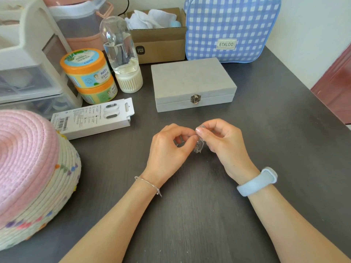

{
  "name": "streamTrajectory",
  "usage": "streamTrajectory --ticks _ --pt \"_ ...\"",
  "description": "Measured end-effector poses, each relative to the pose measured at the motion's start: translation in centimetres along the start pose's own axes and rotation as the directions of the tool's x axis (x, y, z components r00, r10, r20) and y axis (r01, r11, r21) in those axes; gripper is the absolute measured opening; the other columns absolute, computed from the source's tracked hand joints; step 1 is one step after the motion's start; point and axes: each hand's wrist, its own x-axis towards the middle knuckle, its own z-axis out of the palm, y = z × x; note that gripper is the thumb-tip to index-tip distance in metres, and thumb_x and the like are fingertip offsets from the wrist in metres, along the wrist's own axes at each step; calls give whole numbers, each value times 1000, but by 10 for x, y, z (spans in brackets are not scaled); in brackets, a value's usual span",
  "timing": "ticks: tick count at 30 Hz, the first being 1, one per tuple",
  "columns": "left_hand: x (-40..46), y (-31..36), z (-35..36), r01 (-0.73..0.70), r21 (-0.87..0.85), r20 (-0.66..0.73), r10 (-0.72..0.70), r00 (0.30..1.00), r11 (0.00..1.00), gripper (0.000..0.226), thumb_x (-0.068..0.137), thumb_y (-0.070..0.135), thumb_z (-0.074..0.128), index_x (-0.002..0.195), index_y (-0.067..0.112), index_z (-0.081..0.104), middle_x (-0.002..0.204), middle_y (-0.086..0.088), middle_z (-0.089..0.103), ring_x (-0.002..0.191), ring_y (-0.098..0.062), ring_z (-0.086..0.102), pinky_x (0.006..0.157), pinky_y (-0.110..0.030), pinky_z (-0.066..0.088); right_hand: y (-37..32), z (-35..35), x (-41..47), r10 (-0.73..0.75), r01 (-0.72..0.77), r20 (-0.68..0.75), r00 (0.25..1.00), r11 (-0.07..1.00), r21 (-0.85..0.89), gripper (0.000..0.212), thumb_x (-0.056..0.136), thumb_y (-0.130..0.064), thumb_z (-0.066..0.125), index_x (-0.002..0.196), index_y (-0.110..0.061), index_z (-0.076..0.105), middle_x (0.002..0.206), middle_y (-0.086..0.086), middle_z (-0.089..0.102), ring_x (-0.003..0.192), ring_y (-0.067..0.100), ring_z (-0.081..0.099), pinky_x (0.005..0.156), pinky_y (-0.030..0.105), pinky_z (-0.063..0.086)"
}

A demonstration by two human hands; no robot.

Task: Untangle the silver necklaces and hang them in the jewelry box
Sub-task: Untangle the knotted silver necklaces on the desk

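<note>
A small tangle of silver necklaces [198,147] hangs between my two hands, a little above the dark table [190,205]. My left hand [169,147] pinches one side of the chains with thumb and forefinger. My right hand [222,139] pinches the other side near the top of the tangle. Just behind my hands the grey jewelry box [191,80] lies with its lid down and its metal clasp facing me.
A white carton [93,118] lies left of the hands, and a pink woven basket [30,168] fills the near left. Stacked orange jars [87,73], a clear bottle [121,54], a cardboard box [159,42] and a blue checked bag [229,27] stand behind. The table's edge runs along the right.
</note>
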Motion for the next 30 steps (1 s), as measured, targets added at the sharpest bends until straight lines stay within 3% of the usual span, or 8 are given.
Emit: streamTrajectory --ticks 5,9,12,15,21,25,27,30 --pt "1 3 -3 32 -61 19 -31 999 998 15 77 14 64 66 25 61 65 12 54 62 0 47 61 -7 33 2 -2 2 22 -22 34 999 1000 -19 13 85 -8 61 77 -18 62 54 -16 56 45 1 44 48 10 34" --pt "6 3 -13 187 -188 145 -161 976 964 23 80 2 64 64 19 62 68 8 58 61 0 47 62 -10 38 3 -6 2 -138 164 104 985 937 -307 30 87 -4 58 91 -33 55 83 -15 56 71 0 53 69 10 39" --pt "8 6 -17 277 -307 221 -214 951 911 25 81 -1 62 63 17 62 59 13 59 58 1 50 60 -9 39 3 -9 2 -184 199 76 980 928 -316 37 85 0 58 95 -35 52 94 -11 56 82 2 55 77 13 41" --pt "9 8 -15 325 -338 191 -274 943 883 25 85 2 59 64 16 60 50 15 53 50 3 46 54 -8 36 2 -10 3 -164 162 18 986 945 -284 33 85 -2 58 91 -33 50 104 -8 55 91 0 55 87 22 44" --pt "9 8 -15 341 -390 165 -299 940 855 20 87 9 58 70 17 65 54 13 53 51 0 43 53 -10 37 1 -4 -3 -114 156 147 982 938 -311 6 80 -29 63 76 -29 59 84 -12 58 76 2 52 69 14 35" --pt "9 9 -15 348 -401 191 -294 937 848 21 88 12 58 70 18 66 53 15 56 52 -1 42 54 -11 37 3 -2 -3 -116 165 163 980 931 -325 14 83 -20 67 77 -29 57 82 -11 58 76 5 52 69 14 35" --pt "10 8 -16 354 -399 195 -299 934 846 23 89 12 57 68 20 65 54 14 55 52 -1 43 53 -11 37 3 -3 -2 -101 147 164 981 943 -298 16 85 -15 63 77 -27 56 78 -13 57 70 4 50 66 19 37" --pt "10 8 -16 369 -389 211 -307 928 844 26 90 12 55 66 19 62 51 13 54 51 -1 44 53 -12 37 3 -5 -1 -101 134 126 987 946 -295 19 88 -13 59 76 -27 56 73 -14 56 59 4 45 59 15 35"
